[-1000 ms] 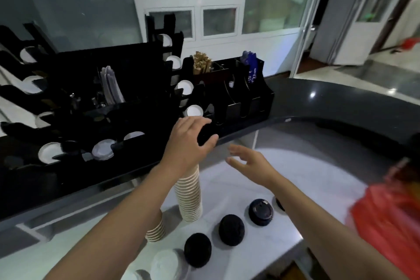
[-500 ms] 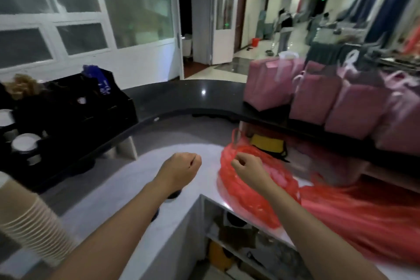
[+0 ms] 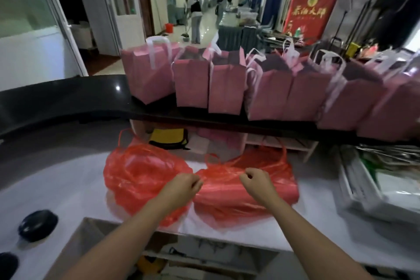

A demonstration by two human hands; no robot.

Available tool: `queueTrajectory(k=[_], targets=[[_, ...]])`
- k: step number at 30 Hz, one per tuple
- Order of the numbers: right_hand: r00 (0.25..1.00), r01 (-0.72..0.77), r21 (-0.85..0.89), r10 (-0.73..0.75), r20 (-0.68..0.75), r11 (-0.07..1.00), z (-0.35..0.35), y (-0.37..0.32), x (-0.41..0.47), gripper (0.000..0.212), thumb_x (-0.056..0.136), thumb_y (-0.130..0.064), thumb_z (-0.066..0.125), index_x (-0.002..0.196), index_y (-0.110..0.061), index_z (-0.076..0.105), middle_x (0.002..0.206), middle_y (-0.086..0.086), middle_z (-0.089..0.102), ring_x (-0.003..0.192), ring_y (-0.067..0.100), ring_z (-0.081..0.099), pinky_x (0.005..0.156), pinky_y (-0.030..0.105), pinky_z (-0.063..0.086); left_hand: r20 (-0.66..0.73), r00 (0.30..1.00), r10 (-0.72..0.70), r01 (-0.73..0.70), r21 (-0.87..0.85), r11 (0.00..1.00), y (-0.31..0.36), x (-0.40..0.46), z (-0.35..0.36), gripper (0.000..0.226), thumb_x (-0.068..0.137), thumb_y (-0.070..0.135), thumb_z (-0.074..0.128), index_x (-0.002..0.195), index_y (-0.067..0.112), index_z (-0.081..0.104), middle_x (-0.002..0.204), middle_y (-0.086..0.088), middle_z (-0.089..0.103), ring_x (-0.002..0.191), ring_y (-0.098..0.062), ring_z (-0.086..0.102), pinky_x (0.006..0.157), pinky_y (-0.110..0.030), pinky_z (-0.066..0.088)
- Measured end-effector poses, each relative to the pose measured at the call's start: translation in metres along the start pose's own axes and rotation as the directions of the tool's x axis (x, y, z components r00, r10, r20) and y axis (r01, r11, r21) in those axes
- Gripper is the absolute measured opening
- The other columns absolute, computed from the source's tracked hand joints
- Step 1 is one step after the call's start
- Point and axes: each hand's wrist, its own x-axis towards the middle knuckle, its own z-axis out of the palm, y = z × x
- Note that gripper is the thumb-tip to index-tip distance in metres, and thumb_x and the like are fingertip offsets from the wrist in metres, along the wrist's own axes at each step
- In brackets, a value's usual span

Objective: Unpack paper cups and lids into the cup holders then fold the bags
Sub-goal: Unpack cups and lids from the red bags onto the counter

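2 red plastic bags on white counter [image 3: 68, 191]: left bag [image 3: 141, 177] crumpled at 11 o'clock of left hand [image 3: 184, 186]; right bag [image 3: 245, 191] flat beneath both curled hands; right hand [image 3: 256, 180]. Whether the fingers pinch plastic: cannot tell. 2 black lids [image 3: 37, 225] at 9 o'clock.

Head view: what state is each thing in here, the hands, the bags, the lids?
Left hand: curled, over the red bags; grip unclear.
Right hand: curled, over the right red bag; grip unclear.
Left red bag: crumpled, unfolded, on the white counter.
Right red bag: flatter, handles up, unfolded.
Black lids: loose on the counter.
Pink bags: upright, in a row on the black shelf.
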Motion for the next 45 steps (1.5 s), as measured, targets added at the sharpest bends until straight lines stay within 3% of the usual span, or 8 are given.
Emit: queueTrajectory(k=[13,17,20,25,31,37,42,45], targets=[[0.966,-0.051,-0.241,0.109,0.235,0.969,0.015,0.081,0.082,0.026,0.095,-0.032,0.06,0.078,-0.013,0.061,0.077,0.001,0.062,0.078,0.025,0.061,0.068,0.038,0.046,0.185,0.976,0.116,-0.129,0.063,0.99,-0.036,0.132,0.09,0.038,0.094,0.034,0.058,0.13,0.023,0.059,0.132,0.001,0.057,0.123,-0.021,0.052,0.101,-0.03,0.04],[0.905,0.087,-0.526,0.153,0.396,0.846,0.035,0.085,0.1,0.07,0.092,-0.058,0.056,0.152,-0.028,0.039,0.158,0.0,0.037,0.145,0.024,0.033,0.116,0.042,0.028,0.285,0.94,0.186,-0.223,0.106,0.969,-0.043,0.157,0.112,0.069,0.093,0.055,0.058,0.153,0.026,0.037,0.156,0.001,0.038,0.144,-0.019,0.034,0.118,-0.032,0.027],[0.835,0.16,-0.526,0.17,0.523,0.836,0.046,0.083,0.098,0.06,0.093,-0.05,0.055,0.149,-0.03,0.043,0.144,0.001,0.055,0.135,0.028,0.045,0.109,0.04,0.033,0.427,0.877,0.22,-0.296,0.12,0.948,-0.047,0.169,0.127,0.091,0.088,0.06,0.063,0.16,0.026,0.019,0.165,0.001,0.021,0.152,-0.019,0.017,0.124,-0.036,0.013],[0.794,0.219,-0.34,0.035,0.606,0.914,0.045,0.087,0.069,0.039,0.1,-0.05,0.037,0.094,-0.022,0.064,0.098,0.003,0.071,0.093,0.023,0.061,0.079,0.037,0.043,0.467,0.828,0.311,-0.434,0.182,0.882,-0.045,0.16,0.135,0.055,0.084,0.054,0.062,0.135,0.033,0.054,0.127,0.004,0.06,0.12,-0.023,0.053,0.104,-0.038,0.037],[0.829,0.126,-0.127,-0.035,0.558,0.984,0.024,0.096,0.066,0.05,0.107,-0.03,0.032,0.153,-0.05,0.027,0.145,-0.021,0.044,0.135,-0.003,0.032,0.11,0.005,0.012,0.26,0.858,0.443,-0.505,0.269,0.82,-0.047,0.112,0.137,0.024,0.07,0.044,0.078,0.088,0.035,0.065,0.083,0.014,0.055,0.074,-0.012,0.058,0.07,-0.028,0.046],[0.831,0.259,-0.151,-0.141,0.539,0.954,0.027,0.09,0.102,0.069,0.096,-0.031,0.038,0.16,-0.03,0.015,0.126,-0.002,0.052,0.117,0.018,0.048,0.107,0.031,0.034,0.096,0.908,0.407,-0.413,0.355,0.838,-0.037,0.077,0.129,0.013,0.075,0.031,0.07,0.087,0.032,0.065,0.081,0.011,0.056,0.074,-0.016,0.057,0.083,-0.031,0.043],[0.676,0.475,-0.247,-0.17,0.717,0.845,0.055,0.089,0.11,0.078,0.084,-0.068,0.035,0.154,-0.033,0.032,0.151,-0.006,0.044,0.139,0.02,0.038,0.114,0.036,0.026,-0.05,0.977,0.208,-0.177,0.352,0.919,-0.023,0.052,0.138,0.016,0.073,0.041,0.07,0.081,0.028,0.068,0.075,0.009,0.058,0.075,-0.018,0.062,0.093,-0.037,0.044],[0.553,0.579,-0.164,-0.237,0.799,0.799,0.069,0.086,0.101,0.048,0.087,-0.054,0.035,0.124,-0.031,0.055,0.123,-0.001,0.062,0.119,0.025,0.054,0.099,0.037,0.039,-0.111,0.989,-0.101,0.13,0.304,0.944,-0.011,0.045,0.138,0.024,0.08,0.047,0.058,0.08,0.024,0.067,0.075,0.007,0.062,0.075,-0.022,0.065,0.078,-0.04,0.052]])
